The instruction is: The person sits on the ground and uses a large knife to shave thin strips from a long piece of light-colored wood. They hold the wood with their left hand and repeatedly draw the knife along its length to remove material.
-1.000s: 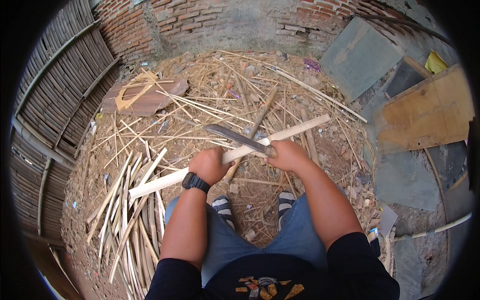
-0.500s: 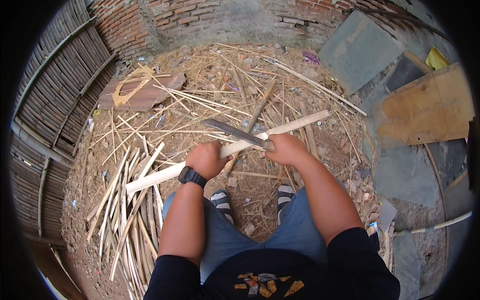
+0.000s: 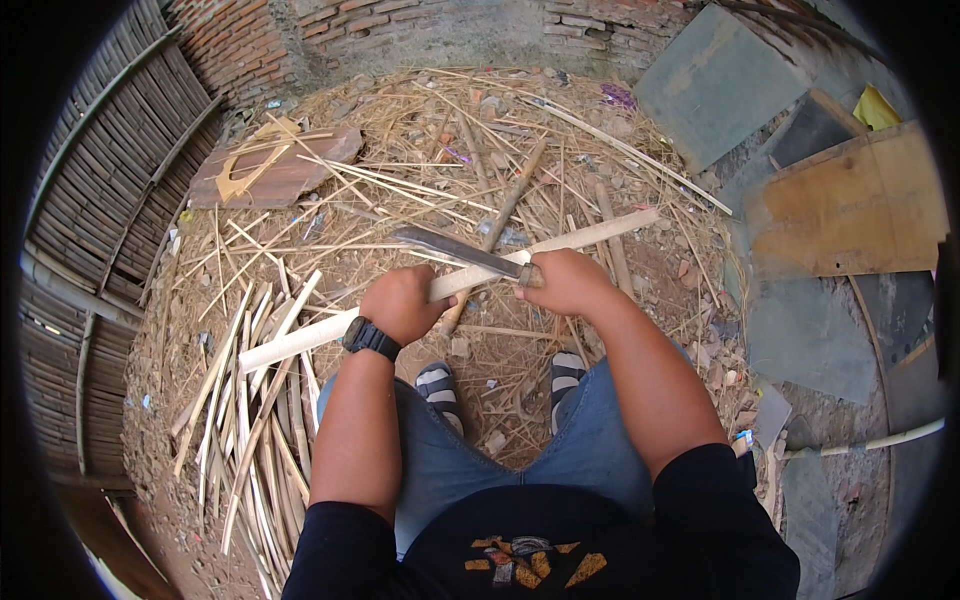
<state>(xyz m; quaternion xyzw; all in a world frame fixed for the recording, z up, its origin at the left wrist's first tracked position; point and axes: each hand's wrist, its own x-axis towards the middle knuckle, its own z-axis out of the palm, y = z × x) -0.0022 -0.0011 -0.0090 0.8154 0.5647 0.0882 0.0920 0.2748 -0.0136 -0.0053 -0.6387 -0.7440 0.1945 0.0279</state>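
Observation:
A long pale strip of split bamboo [image 3: 305, 339] slants across in front of me, its left end lower and nearer. My left hand [image 3: 398, 303] is closed round it left of its middle; a dark watch is on that wrist. My right hand [image 3: 568, 282] grips the short handle of a machete [image 3: 452, 248]. The dark blade points left and away, crossing over the strip between my hands; whether its edge bites into the bamboo I cannot tell. My right fingers are partly hidden behind the fist.
A heap of split bamboo strips [image 3: 262, 440] lies by my left leg. Beyond my hands, a round pole [image 3: 518, 195] and thin slats lie on littered ground. A brown board [image 3: 330, 165] rests at far left. Sheets and a plywood panel [image 3: 850, 210] lean at right; a bamboo fence [image 3: 110, 160] stands left.
The whole view has shifted slightly, so most things sit a little higher in it. Both hands keep their holds, and the machete still crosses the bamboo strip.

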